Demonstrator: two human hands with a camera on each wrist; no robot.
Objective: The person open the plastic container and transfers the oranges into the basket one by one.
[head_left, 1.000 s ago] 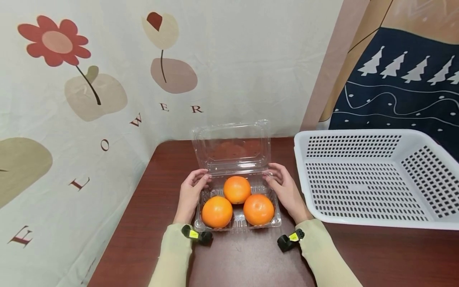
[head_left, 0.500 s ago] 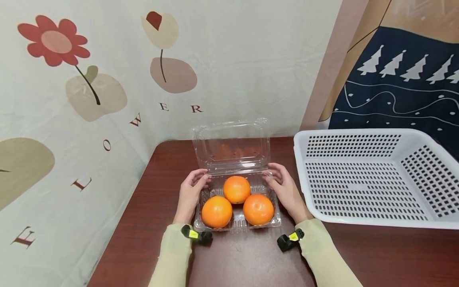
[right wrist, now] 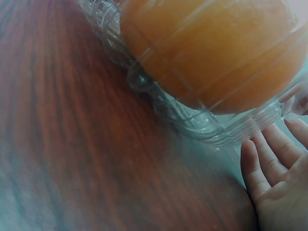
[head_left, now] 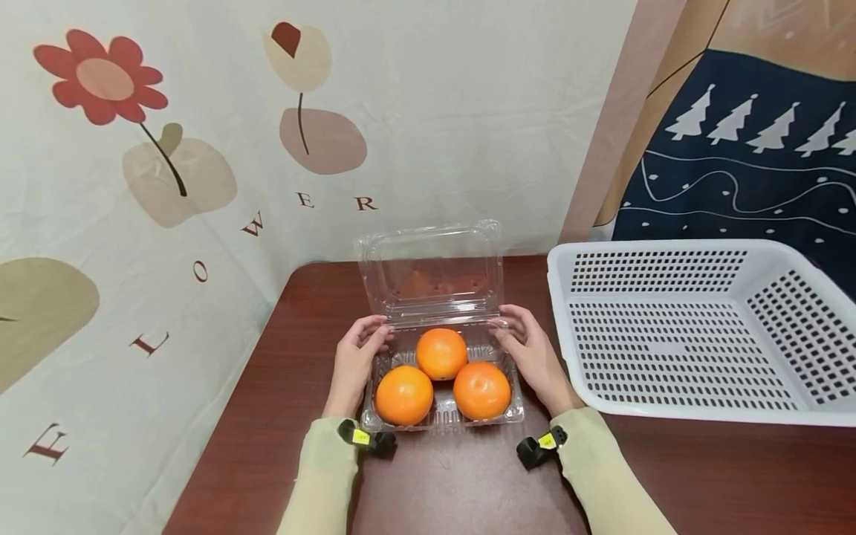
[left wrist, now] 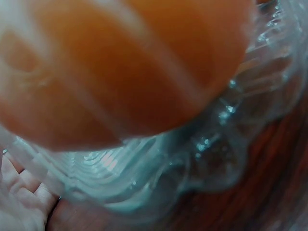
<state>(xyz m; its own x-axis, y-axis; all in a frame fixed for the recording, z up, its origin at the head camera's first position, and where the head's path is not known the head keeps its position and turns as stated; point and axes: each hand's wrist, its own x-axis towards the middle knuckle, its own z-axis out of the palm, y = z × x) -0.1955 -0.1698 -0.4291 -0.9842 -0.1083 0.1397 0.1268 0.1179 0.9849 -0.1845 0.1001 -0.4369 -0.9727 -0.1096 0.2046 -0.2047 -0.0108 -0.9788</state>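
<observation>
Three oranges, one at the back (head_left: 442,354), one at the front left (head_left: 404,395) and one at the front right (head_left: 482,391), sit in a clear plastic clamshell box (head_left: 444,426). The box's lid (head_left: 431,271) is raised and leans back. At the back left corner of the box rests my left hand (head_left: 354,364), fingers loosely bent. My right hand (head_left: 535,360) is at the back right corner, its relaxed fingertips touching the box. In the right wrist view, fairly straight fingers (right wrist: 272,161) meet the box's side. Only part of the left hand (left wrist: 24,197) shows in the left wrist view.
A white perforated plastic basket (head_left: 669,349) stands right of the box, close to my right forearm. Under everything is a dark red-brown wooden table (head_left: 294,319). A cloth with printed flowers (head_left: 441,134) hangs behind and to the left.
</observation>
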